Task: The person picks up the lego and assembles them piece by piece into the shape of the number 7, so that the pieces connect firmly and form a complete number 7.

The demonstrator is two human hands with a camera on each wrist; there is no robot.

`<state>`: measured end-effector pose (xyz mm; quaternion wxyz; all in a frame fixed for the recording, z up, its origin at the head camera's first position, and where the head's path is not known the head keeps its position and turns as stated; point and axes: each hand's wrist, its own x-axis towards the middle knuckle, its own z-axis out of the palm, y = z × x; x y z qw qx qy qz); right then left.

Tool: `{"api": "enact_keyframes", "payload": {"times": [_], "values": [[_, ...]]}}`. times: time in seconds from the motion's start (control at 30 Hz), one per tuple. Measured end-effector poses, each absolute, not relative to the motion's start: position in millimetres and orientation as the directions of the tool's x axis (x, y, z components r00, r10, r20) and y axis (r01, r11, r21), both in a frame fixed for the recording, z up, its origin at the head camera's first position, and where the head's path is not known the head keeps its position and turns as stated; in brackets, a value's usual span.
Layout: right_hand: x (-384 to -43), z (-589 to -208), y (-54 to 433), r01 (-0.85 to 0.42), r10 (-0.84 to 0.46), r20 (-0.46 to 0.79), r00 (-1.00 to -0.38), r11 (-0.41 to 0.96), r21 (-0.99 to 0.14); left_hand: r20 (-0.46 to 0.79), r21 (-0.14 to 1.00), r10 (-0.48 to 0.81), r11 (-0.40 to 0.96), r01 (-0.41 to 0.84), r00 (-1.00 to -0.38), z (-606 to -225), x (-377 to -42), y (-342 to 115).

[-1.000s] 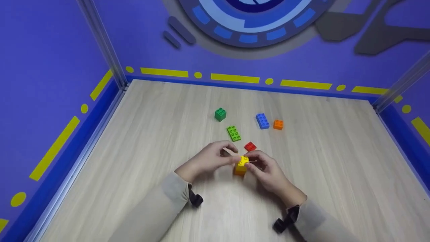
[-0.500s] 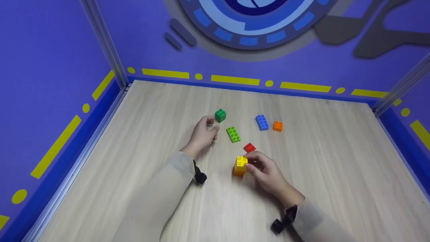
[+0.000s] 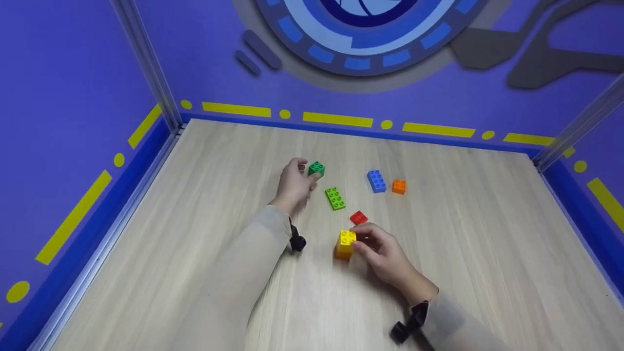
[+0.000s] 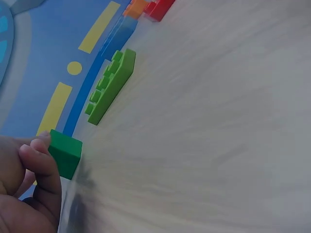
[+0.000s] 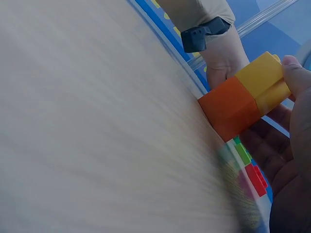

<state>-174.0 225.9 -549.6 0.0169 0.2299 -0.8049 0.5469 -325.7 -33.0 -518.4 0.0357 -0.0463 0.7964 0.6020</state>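
Note:
My right hand (image 3: 390, 256) pinches a yellow toy brick (image 3: 347, 238) between thumb and fingers. The yellow brick sits on top of an orange brick (image 5: 231, 108), and the two form an upright stack on the table. Further back, my left hand (image 3: 294, 184) is at a dark green square brick (image 3: 316, 168), with the thumb at its near side and fingers at its left. In the left wrist view the curled fingers (image 4: 43, 167) reach the edge of the green brick (image 4: 66, 154).
A lime green brick (image 3: 335, 199) and a small red brick (image 3: 359, 217) lie between the hands. Behind them are a blue brick (image 3: 377, 181) and a loose orange brick (image 3: 399, 186). Blue panels (image 3: 273, 92) bound the wooden table (image 3: 463, 209) at the back and sides.
My left hand has left the yellow and orange stack and moved back and left to the dark green brick. The right hand stays on the stack.

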Motion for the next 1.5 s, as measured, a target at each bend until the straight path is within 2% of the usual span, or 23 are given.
{"api": "enact_keyframes", "payload": {"times": [0.23, 0.53, 0.87, 1.27, 1.5], "values": [[-175, -549, 223, -0.389, -0.370, 0.270, -0.889, 0.299, -0.871, -0.131, 0.935, -0.057, 0.323, -0.143, -0.990, -516, -330, -36], [-179, -546, 223, -0.376, -0.370, 0.252, -0.894, 0.317, -0.871, -0.065, 0.950, -0.042, 0.302, -0.075, -0.997, -508, -313, -42], [-177, -548, 227, -0.339, -0.358, 0.220, -0.907, 0.313, -0.887, -0.001, 0.957, 0.069, 0.288, 0.020, -0.998, -492, -283, -45], [-176, -549, 230, -0.319, -0.362, 0.193, -0.912, 0.330, -0.888, -0.012, 0.973, 0.256, 0.226, 0.048, -0.966, -474, -236, -45], [-174, -547, 230, -0.323, -0.369, 0.198, -0.908, 0.318, -0.891, 0.009, 0.981, 0.311, 0.184, 0.069, -0.950, -462, -216, -46]]}}
